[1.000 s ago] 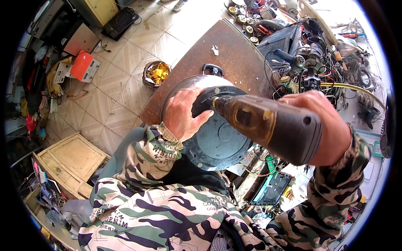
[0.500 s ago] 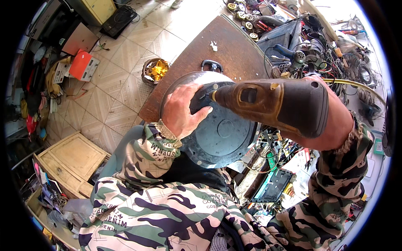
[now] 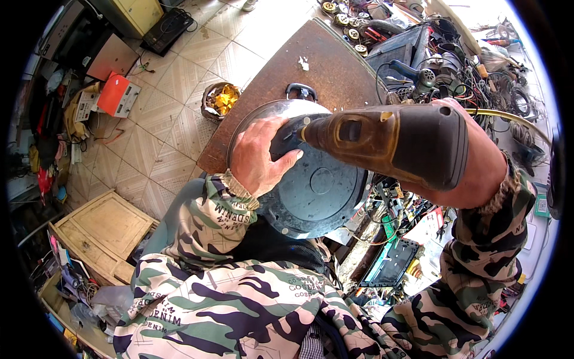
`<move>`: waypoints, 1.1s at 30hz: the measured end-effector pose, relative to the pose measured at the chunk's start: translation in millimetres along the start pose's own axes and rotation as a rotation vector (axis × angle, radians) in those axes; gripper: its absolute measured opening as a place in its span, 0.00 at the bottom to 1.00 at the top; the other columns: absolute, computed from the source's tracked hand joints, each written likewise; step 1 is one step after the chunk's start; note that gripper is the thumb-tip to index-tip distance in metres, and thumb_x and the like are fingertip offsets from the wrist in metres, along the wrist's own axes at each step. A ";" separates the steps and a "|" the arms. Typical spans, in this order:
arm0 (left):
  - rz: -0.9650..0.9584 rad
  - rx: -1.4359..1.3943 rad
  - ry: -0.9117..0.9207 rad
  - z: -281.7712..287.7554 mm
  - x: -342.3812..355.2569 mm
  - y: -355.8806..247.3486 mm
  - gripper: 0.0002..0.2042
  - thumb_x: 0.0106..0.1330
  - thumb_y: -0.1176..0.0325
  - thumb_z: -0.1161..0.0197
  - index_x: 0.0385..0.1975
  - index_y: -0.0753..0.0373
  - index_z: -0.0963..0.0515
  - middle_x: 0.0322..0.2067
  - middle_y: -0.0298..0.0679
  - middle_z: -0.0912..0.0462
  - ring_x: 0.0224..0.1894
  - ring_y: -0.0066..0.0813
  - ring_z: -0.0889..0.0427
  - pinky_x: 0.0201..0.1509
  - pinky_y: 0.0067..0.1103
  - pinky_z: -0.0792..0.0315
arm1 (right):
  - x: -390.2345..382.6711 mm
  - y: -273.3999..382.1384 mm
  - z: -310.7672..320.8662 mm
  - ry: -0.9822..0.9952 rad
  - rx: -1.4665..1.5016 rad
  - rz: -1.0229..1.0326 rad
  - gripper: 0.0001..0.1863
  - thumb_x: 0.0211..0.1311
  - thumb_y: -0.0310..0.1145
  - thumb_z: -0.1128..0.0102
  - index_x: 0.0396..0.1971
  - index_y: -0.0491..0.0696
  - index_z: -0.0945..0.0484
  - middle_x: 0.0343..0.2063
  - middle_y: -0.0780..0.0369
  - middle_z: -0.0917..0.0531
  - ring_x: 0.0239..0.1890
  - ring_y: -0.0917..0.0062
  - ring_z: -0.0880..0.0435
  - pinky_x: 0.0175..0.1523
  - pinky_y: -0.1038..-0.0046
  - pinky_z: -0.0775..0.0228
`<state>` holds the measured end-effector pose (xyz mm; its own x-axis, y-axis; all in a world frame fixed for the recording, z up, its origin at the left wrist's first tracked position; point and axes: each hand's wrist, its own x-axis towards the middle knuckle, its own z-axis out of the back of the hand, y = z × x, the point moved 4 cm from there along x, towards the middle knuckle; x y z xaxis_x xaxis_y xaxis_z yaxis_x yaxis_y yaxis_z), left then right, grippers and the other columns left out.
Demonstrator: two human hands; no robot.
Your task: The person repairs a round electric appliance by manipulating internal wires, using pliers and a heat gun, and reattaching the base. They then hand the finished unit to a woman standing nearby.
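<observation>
While your left hand (image 3: 257, 158) lies open on the round dark base (image 3: 305, 206), your right hand (image 3: 483, 167) grips the power drill (image 3: 394, 143) over it

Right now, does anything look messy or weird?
Yes: white scraps litter the brown tabletop beyond the round dark base, and a heap of tangled wires and parts sprawls at the right, looking untidy.

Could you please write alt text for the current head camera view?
A person's right hand holds a power drill pointed at a round, dark appliance, on which the left hand rests. Beyond are a brown tabletop and, to the right, a heap of wires and parts.
</observation>
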<state>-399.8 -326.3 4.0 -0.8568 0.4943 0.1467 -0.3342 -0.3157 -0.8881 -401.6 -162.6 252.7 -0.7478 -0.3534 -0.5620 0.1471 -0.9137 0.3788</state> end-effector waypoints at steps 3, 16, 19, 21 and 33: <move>-0.007 0.012 -0.031 0.6 -0.3 0.9 0.29 0.55 0.62 0.26 0.55 0.65 0.26 0.51 0.50 0.20 0.55 0.48 0.21 0.60 0.37 0.28 | 2.5 3.3 1.3 0.008 -0.113 0.024 0.17 0.41 0.32 0.23 0.34 0.48 0.19 0.30 0.64 0.17 0.34 0.71 0.18 0.40 0.67 0.29; -0.008 0.013 -0.030 -4.2 -0.7 5.8 0.29 0.56 0.60 0.26 0.56 0.66 0.26 0.51 0.50 0.20 0.54 0.47 0.20 0.59 0.34 0.26 | -2.5 11.5 2.6 -0.159 -0.714 0.293 0.14 0.37 0.33 0.29 0.30 0.51 0.17 0.29 0.66 0.16 0.38 0.72 0.19 0.50 0.67 0.33; 0.025 0.018 -0.051 -2.3 -1.5 3.5 0.28 0.56 0.62 0.27 0.56 0.66 0.26 0.50 0.50 0.20 0.53 0.46 0.19 0.58 0.33 0.26 | -4.7 9.1 6.3 -0.199 -0.759 0.324 0.13 0.37 0.34 0.29 0.29 0.51 0.16 0.28 0.66 0.16 0.37 0.72 0.18 0.49 0.67 0.31; -0.006 0.000 -0.016 -2.5 0.7 -0.8 0.28 0.55 0.64 0.27 0.55 0.66 0.26 0.49 0.49 0.19 0.52 0.45 0.19 0.58 0.32 0.26 | -29.7 15.3 18.6 -0.160 -0.668 0.242 0.15 0.37 0.36 0.29 0.29 0.50 0.16 0.27 0.64 0.16 0.33 0.70 0.17 0.45 0.66 0.29; 0.091 -0.102 0.009 0.6 0.9 -1.8 0.29 0.53 0.66 0.25 0.56 0.65 0.25 0.48 0.46 0.18 0.50 0.40 0.18 0.56 0.29 0.25 | -216.5 -79.8 -66.4 -0.168 0.452 -0.173 0.26 0.50 0.36 0.22 0.43 0.37 0.25 0.31 0.55 0.15 0.29 0.71 0.15 0.37 0.73 0.24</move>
<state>-400.2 -325.7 6.0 -0.8779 0.4751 0.0603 -0.2134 -0.2755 -0.9373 -208.5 -26.5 295.4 -0.8354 -0.1337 -0.5331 -0.2553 -0.7646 0.5918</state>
